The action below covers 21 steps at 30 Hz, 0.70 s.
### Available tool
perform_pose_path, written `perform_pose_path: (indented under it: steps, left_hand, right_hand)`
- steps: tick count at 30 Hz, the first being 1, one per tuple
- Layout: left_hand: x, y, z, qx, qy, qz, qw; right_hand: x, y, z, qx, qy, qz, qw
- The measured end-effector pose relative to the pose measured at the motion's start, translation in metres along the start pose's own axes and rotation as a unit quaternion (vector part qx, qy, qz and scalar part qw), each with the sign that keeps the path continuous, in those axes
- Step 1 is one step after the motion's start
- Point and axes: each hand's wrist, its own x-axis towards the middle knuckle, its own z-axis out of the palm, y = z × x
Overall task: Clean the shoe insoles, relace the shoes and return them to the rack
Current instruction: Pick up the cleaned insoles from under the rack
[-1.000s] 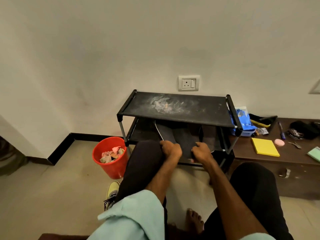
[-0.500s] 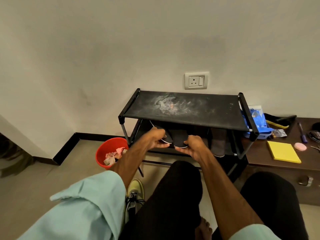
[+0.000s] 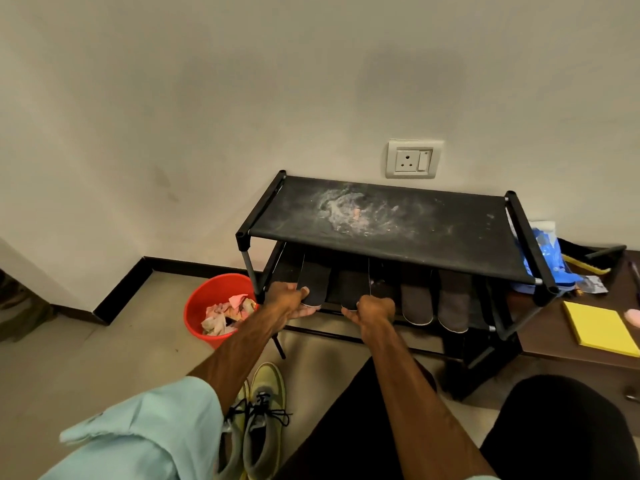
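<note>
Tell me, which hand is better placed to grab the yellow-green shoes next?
Probably the left. The shoes sit on the floor under the left forearm, while the right hand is farther to the right. Both it and the left hand pinch black insoles and must release them first.

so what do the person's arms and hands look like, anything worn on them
Both hands are bare: the left hand and right hand show no gloves, rings or watch. A pale mint-green sleeve sits bunched on the left arm, leaving the forearm uncovered. The right forearm is uncovered too.
</note>
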Motion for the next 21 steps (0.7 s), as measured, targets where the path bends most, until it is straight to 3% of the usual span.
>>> perform_pose_path:
  steps: [13, 21]
  left_hand:
    - [0.013, -0.033, -0.006, -0.062, -0.04, -0.095, 0.993]
    - [0.018, -0.034, -0.016, -0.069, -0.061, -0.113, 0.989]
  right_hand:
    - [0.009, 0.026, -0.003, -0.134, -0.003, 0.035, 0.99]
    - [0.014, 0.033, -0.003, -0.122, -0.011, 0.03, 0.992]
